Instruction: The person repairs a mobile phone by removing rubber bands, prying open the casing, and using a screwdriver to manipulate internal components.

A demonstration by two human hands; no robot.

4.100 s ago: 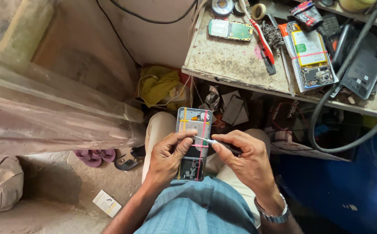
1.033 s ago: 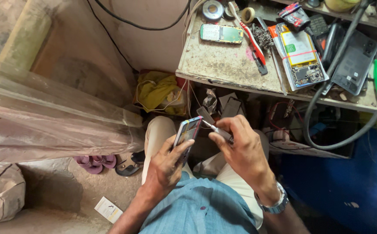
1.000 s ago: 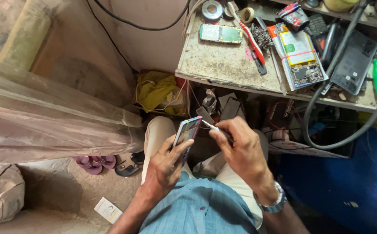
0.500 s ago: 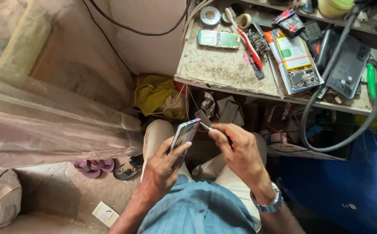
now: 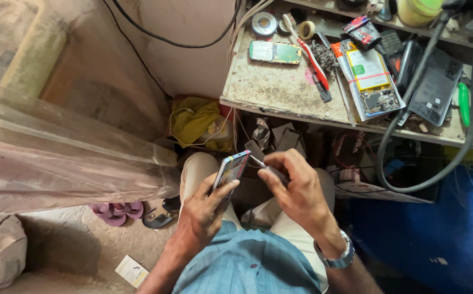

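The left hand (image 5: 206, 209) wraps around an opened phone (image 5: 230, 171), fingers pressed on its far edge and thumb on the near one, so the phone stands tilted on its side above the lap. I think it is turned this way so that its top corner faces the tool. Just to the right of this grip, the right hand (image 5: 296, 190) pinches a thin screwdriver (image 5: 262, 164) between thumb and fingers; its tip touches the upper edge of the phone. The hold is short and close to the tip, which probably gives fine control.

Left of both grips hangs a clear plastic sheet (image 5: 57, 141), and below it purple slippers (image 5: 114, 211) lie on the dusty floor. Above the hands is a worn, stained workbench (image 5: 280, 90). On it lie a green circuit board (image 5: 274, 53), a tape roll (image 5: 263, 23), a red-handled tool (image 5: 314, 62) and another opened phone with a yellow battery (image 5: 370, 76). A thick grey cable (image 5: 389, 136) loops down on the right.
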